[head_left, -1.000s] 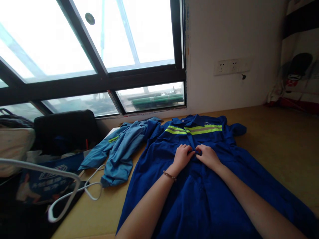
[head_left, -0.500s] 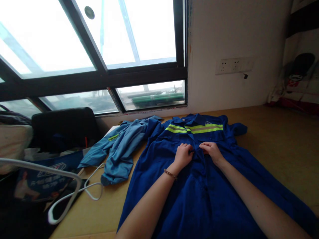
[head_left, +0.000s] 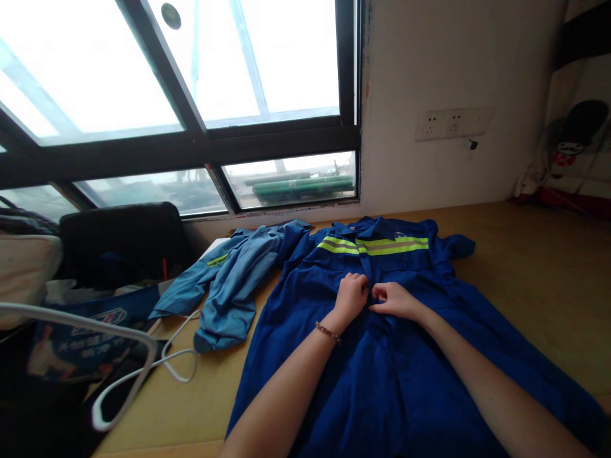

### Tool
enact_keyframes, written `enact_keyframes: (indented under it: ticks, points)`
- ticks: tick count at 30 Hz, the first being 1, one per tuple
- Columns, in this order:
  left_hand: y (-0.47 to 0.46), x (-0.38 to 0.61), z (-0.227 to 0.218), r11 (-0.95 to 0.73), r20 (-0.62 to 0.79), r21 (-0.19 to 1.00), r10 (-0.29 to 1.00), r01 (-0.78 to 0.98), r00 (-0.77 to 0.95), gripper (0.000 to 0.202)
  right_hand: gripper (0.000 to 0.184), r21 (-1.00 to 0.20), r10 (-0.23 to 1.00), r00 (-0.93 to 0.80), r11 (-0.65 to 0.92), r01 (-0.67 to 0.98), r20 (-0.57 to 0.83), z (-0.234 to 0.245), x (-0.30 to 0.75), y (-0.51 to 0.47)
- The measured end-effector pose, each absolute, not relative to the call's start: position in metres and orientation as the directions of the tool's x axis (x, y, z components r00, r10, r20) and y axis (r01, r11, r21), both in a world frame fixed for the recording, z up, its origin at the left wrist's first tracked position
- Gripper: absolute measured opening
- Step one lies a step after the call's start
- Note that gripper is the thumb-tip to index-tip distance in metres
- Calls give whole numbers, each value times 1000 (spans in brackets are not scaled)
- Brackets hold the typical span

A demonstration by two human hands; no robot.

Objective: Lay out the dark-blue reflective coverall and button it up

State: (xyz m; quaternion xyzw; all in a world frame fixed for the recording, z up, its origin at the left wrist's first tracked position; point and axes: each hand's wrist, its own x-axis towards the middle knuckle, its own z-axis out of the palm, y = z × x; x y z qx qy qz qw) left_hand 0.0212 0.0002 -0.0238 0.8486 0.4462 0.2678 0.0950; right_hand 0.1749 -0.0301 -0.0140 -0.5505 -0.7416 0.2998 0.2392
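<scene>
A dark blue work jacket (head_left: 382, 356) with yellow-green reflective stripes (head_left: 377, 245) lies spread flat on a wooden surface (head_left: 534, 267), collar toward the wall. My left hand (head_left: 352, 294), with a bead bracelet on its wrist, is curled shut and pinches the left edge of the jacket's front placket. My right hand (head_left: 394, 299) is closed in a pinch on the right edge of the placket, just beside the left hand. The two hands almost touch at the chest of the jacket.
A lighter blue garment (head_left: 233, 280) lies crumpled left of the jacket. White plastic hangers (head_left: 138, 369) rest at the left edge, near a black bag (head_left: 124, 245) and a printed bag (head_left: 86, 337). A window (head_left: 191, 95) and a wall socket (head_left: 451, 124) stand behind.
My right hand has slid slightly down and left along the placket, back close to my left hand. My left hand has stayed in place.
</scene>
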Motion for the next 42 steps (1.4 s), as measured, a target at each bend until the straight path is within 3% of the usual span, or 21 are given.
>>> enact_keyframes:
  ticks: [3, 6, 9, 11, 13, 16, 20, 25, 29, 31, 34, 39, 42]
  points:
    - [-2, 22, -21, -564, 386, 404, 819, 721, 424, 9, 12, -660, 962, -256, 256, 706, 99, -16, 173, -32]
    - [-5, 23, -19, -551, 417, 458, 826, 698, 379, 5, 17, -786, 973, -197, 212, 581, 117, -19, 174, -29]
    - [-6, 26, -19, -510, 407, 645, 859, 569, 309, 5, 20, -920, 996, -43, 87, 381, 76, -19, 179, -23]
    - [-4, 28, -22, -410, 322, 834, 905, 370, 277, 13, 24, -972, 998, 53, -30, 234, -18, -18, 182, -21]
    - [0, 29, -25, -226, 182, 968, 931, 107, 316, 20, 26, -989, 991, 44, -126, 76, -123, -17, 184, -19]
    - [6, 27, -29, 43, 34, 985, 902, -169, 431, 26, 23, -978, 985, -25, -175, -112, -174, -19, 185, -20]
    - [8, 21, -27, 205, -57, 947, 865, -247, 498, 25, 22, -960, 981, -31, -193, -203, -190, -20, 185, -22]
    - [2, 24, -14, 275, -139, 931, 875, -239, 463, 19, 24, -979, 986, -45, -165, -119, -160, -14, 184, -26]
    - [-5, 36, -17, 241, -159, 935, 940, -259, 301, 16, 22, -990, 999, -4, 50, 131, 50, -14, 184, -26]
    - [-8, 42, -24, 197, -135, 946, 961, -258, 240, 16, 20, -946, 987, -10, 160, 282, 163, -15, 185, -24]
    - [-11, 45, -32, 99, -53, 970, 977, -220, 206, 20, 19, -880, 975, 16, 193, 433, 221, -17, 184, -23]
    - [-11, 42, -34, -23, 40, 995, 981, -93, 192, 28, 12, -782, 943, 35, 254, 569, 332, -17, 177, -27]
    - [-9, 41, -36, -78, 75, 997, 986, 11, 152, 21, 9, -725, 917, 9, 309, 616, 399, -16, 172, -31]
